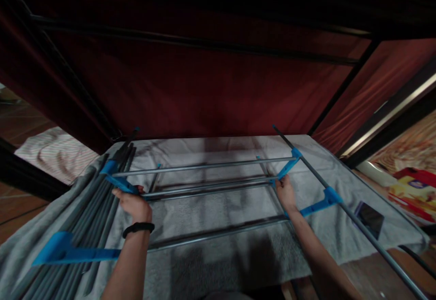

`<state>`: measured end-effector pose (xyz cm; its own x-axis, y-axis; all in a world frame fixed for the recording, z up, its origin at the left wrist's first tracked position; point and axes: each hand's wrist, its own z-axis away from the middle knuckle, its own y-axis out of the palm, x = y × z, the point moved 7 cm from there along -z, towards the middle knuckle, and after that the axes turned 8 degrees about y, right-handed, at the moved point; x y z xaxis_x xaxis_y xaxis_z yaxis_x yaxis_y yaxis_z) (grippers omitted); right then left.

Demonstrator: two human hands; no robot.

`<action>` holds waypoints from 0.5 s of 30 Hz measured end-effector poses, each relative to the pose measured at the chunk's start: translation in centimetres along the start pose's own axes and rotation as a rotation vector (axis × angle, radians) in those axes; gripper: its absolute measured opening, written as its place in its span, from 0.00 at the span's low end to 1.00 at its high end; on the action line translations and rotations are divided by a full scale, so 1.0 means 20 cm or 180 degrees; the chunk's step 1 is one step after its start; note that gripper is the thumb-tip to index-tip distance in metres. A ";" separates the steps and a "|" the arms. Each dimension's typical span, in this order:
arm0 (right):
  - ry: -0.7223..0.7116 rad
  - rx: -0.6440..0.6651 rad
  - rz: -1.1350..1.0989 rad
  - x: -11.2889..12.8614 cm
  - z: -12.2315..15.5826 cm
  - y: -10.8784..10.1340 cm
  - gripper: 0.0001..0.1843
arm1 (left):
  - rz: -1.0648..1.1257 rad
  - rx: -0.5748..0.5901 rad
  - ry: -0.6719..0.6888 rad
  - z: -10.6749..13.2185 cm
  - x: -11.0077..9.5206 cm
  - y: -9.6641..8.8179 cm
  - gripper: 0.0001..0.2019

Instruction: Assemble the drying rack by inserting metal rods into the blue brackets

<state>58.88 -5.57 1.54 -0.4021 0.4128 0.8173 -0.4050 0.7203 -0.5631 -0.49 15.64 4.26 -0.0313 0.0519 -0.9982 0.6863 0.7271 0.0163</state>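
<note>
We see our left hand (134,204) curled into a fist around the left end of the middle rods (207,187), a pair of steel bars lying close together, right where they meet the left blue bracket (121,184). Our right hand (285,192) is well apart from it, at the other end of the same bars, with its fingers closed on them at the foot of the right blue bracket (288,167). The middle rods run across in front of us, between our two hands. The far rod (204,167) lies parallel beyond them and the near rod (218,232) lies closer to us. This whole frame sits on a grey towel (211,209) spread over a flat surface. A black wristband (138,228) circles our left wrist. To the left, a bundle of grey poles (91,227) lies along the towel's edge, with a loose blue bracket (68,251) resting across it. On the right, a long pole (361,227) runs diagonally past our right forearm and carries another bracket (320,204) near the wrist. A dark phone (369,218) lies flat on the towel just beyond that pole. A dark red fabric wall (211,91) on black framing closes the space behind, and a red box (413,186) sits off to the far right.
</note>
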 end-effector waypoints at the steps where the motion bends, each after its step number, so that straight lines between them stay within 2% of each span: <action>1: 0.0000 -0.0028 0.0017 -0.01 0.01 -0.02 0.18 | -0.0011 -0.0021 -0.0021 0.01 0.01 -0.01 0.28; 7: 0.0006 -0.0107 0.0080 -0.05 0.06 -0.04 0.20 | -0.0204 -0.0063 -0.0010 0.06 0.05 -0.03 0.29; 9: 0.0023 -0.0095 0.0072 -0.06 0.09 -0.03 0.24 | -0.0278 -0.0025 0.0006 0.07 0.06 -0.03 0.31; 11: -0.0027 -0.0266 0.0202 -0.05 0.16 -0.05 0.29 | -0.0338 0.0040 0.0025 0.07 0.07 -0.03 0.35; 13: -0.0301 -0.0576 0.0516 0.01 0.26 -0.06 0.31 | -0.0300 0.0135 -0.0043 0.08 0.09 -0.04 0.37; 15: -0.0897 -0.0620 0.0790 0.15 0.38 0.00 0.28 | -0.0145 0.0239 -0.0149 0.08 0.11 -0.04 0.36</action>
<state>51.42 -8.64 3.05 -0.6878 0.4378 0.5790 -0.1157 0.7213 -0.6829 0.09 14.01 2.00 -0.0309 -0.0132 -0.9994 0.7375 0.6746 -0.0318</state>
